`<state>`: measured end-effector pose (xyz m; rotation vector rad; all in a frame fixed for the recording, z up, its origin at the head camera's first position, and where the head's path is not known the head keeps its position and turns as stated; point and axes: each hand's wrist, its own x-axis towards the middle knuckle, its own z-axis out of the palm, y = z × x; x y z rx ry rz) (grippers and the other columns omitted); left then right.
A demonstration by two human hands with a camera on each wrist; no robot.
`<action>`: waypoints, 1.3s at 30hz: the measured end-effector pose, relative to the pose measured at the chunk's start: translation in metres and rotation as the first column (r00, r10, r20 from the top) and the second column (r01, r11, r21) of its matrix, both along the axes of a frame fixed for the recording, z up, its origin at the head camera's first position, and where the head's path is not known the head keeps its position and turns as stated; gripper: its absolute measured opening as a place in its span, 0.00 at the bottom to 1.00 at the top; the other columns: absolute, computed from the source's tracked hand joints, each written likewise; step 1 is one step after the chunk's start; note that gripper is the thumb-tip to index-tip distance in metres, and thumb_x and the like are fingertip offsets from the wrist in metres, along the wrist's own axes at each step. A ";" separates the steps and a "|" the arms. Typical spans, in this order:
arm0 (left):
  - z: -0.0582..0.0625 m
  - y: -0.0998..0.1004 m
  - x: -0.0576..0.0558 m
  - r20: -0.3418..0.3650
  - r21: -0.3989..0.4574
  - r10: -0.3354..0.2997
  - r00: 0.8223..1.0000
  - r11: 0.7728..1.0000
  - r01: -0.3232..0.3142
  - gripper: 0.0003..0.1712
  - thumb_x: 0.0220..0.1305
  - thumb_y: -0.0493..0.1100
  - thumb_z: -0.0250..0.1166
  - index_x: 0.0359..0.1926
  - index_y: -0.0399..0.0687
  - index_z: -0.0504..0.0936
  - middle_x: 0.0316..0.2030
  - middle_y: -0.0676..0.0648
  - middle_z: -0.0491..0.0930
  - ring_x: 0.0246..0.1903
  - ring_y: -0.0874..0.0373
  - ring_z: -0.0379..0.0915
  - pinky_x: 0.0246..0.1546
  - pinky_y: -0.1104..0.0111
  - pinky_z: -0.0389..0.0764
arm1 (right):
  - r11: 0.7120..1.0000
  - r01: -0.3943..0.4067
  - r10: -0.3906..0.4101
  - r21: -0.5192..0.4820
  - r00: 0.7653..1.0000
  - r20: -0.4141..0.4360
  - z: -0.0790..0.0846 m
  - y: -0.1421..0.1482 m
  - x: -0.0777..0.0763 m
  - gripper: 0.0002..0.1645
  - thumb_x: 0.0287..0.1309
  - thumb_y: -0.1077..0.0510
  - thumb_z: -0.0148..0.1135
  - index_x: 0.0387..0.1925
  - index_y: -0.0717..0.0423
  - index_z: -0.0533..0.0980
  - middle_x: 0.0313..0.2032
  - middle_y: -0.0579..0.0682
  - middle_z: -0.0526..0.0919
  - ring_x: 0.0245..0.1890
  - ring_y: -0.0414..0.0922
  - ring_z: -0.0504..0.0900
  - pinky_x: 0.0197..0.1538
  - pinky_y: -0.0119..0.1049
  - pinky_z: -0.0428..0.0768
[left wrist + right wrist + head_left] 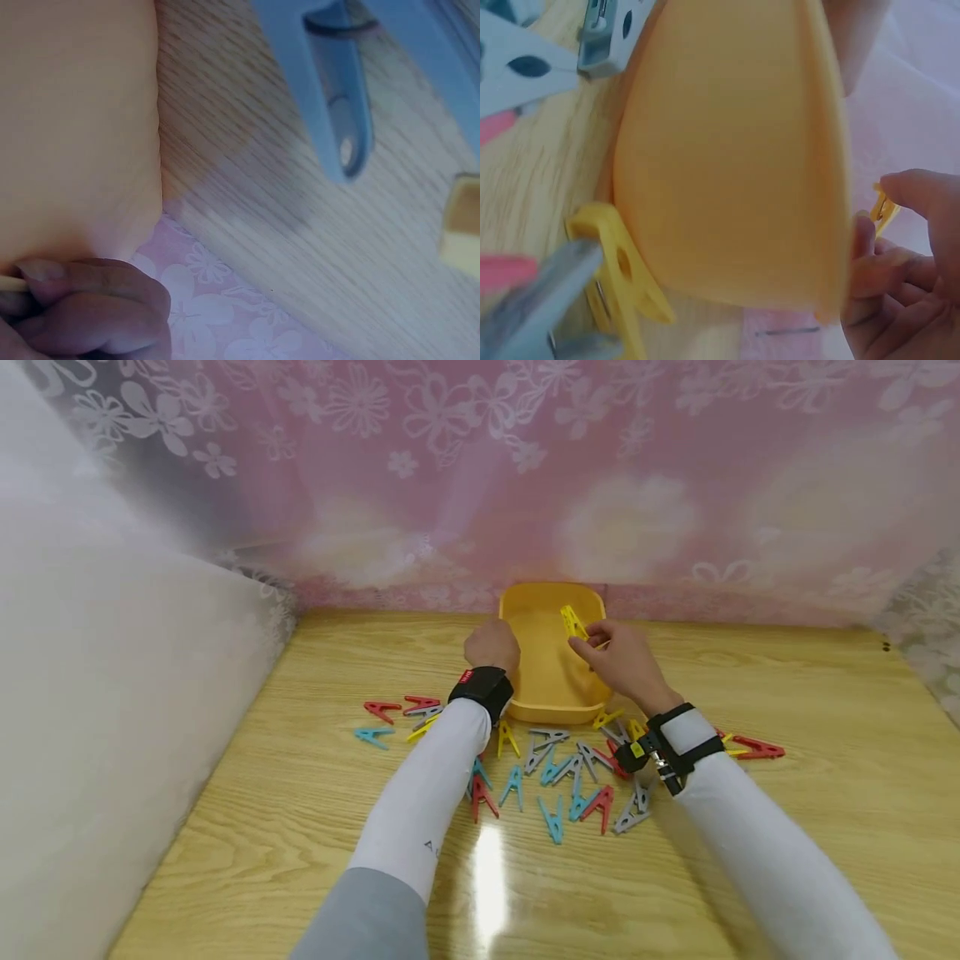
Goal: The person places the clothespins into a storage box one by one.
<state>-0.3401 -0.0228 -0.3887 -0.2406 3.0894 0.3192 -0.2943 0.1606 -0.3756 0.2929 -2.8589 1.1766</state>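
Observation:
An orange plastic basin (551, 664) stands on the wooden table against the pink cloth. My left hand (492, 645) grips its left rim; in the left wrist view the thumb and curled fingers (97, 307) close around the edge. Between thumb and fingers, my right hand (622, 662) pinches a yellow clothespin (573, 622) over the inside of the basin. That same clothespin (885, 210) shows in the right wrist view, beyond the basin wall (735, 150). No clothespins show on the visible basin floor.
Several loose clothespins lie in front of the basin, among them a blue one (553, 820), a red one (598, 808) and a grey one (632, 817). More lie left, like a blue one (372, 737), and right, like a red one (759, 748). Floral pink cloth (450, 502) hangs behind.

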 end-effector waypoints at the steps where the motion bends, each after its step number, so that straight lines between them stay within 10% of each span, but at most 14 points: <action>1: 0.000 0.001 0.001 0.002 0.002 -0.001 1.000 1.000 0.001 0.15 0.72 0.46 0.52 0.40 0.48 0.85 0.34 0.50 0.83 0.33 0.56 0.81 0.30 0.65 0.80 | 1.000 0.005 -0.005 0.007 1.000 0.009 -0.001 -0.001 0.000 0.32 0.64 0.42 0.57 0.55 0.66 0.71 0.44 0.61 0.79 0.34 0.53 0.82 0.37 0.43 0.78; 22: -0.004 0.005 -0.002 -0.007 -0.022 -0.016 1.000 1.000 0.016 0.15 0.72 0.48 0.51 0.41 0.48 0.83 0.32 0.50 0.82 0.30 0.57 0.80 0.27 0.65 0.80 | 0.969 -0.035 0.022 0.245 0.998 0.056 0.001 -0.016 -0.003 0.33 0.66 0.48 0.56 0.59 0.72 0.68 0.43 0.65 0.81 0.29 0.50 0.82 0.37 0.44 0.78; 39: -0.005 0.004 -0.002 -0.029 -0.046 -0.033 0.999 0.998 0.031 0.16 0.73 0.47 0.50 0.40 0.47 0.83 0.32 0.50 0.82 0.31 0.56 0.80 0.30 0.64 0.81 | 0.999 -0.002 0.001 -0.036 1.000 -0.027 0.002 0.004 0.006 0.22 0.69 0.49 0.50 0.54 0.60 0.75 0.42 0.57 0.81 0.31 0.52 0.81 0.29 0.38 0.75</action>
